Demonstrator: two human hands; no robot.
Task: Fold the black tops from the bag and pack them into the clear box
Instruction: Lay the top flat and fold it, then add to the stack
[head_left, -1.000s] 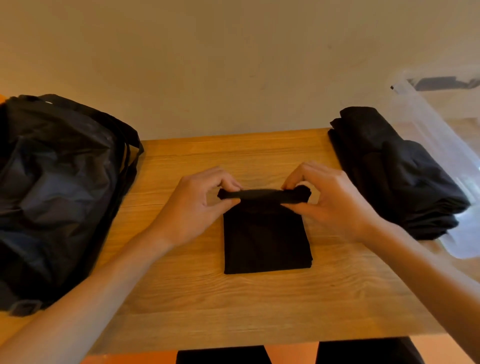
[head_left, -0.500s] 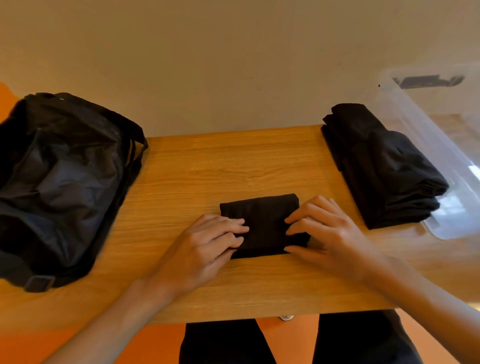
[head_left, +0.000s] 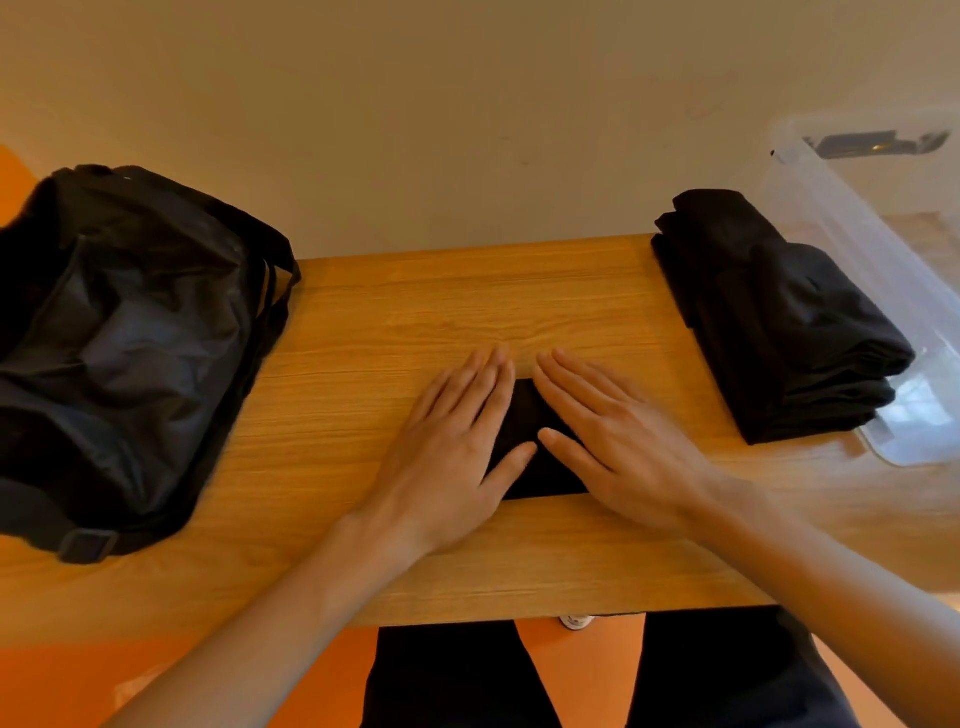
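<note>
A small folded black top (head_left: 524, 431) lies in the middle of the wooden table (head_left: 415, 312). My left hand (head_left: 457, 447) and my right hand (head_left: 618, 441) both press flat on it with straight fingers, covering most of it. A stack of folded black tops (head_left: 774, 322) sits at the right of the table. The clear box (head_left: 883, 270) stands right behind that stack, at the table's right end. The black bag (head_left: 119, 343) lies slumped at the left end.
A beige wall runs along the table's far edge. My legs in dark trousers and an orange floor (head_left: 576, 670) show below the near edge. Bare wood lies between the bag and my hands.
The top was folded in half toward me and is now a smaller square. Both hands went from pinching its far edge to lying flat on it.
</note>
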